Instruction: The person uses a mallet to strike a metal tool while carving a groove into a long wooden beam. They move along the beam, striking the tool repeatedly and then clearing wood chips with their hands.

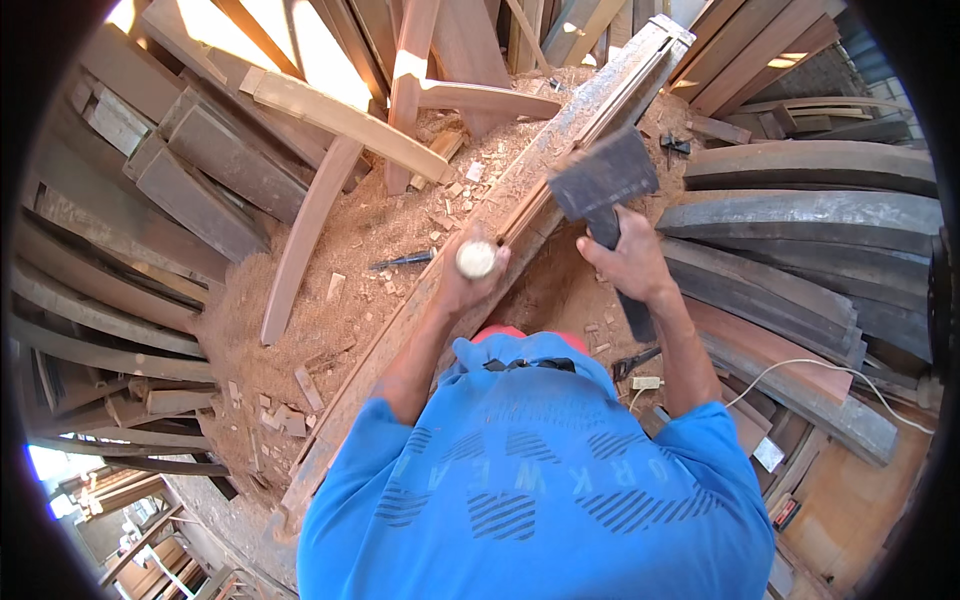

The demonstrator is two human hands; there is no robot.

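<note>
My left hand [462,285] is closed round a chisel whose pale round handle end [476,260] faces up. The chisel stands against a long wooden beam [560,130] that runs diagonally from the lower left to the upper right. My right hand [630,262] grips the dark handle of a heavy wooden mallet. Its dark, blurred head [603,172] hangs over the beam just right of the chisel. The chisel's blade is hidden behind my hand. My blue shirt [530,490] fills the lower middle.
Sawdust and wood chips [340,300] cover the ground left of the beam, with a blue-handled tool [405,260] lying there. Curved pale planks [340,120] lean at the upper left. Dark curved boards [800,215] are stacked at right. Pliers [636,362] and a white cable [800,365] lie beside them.
</note>
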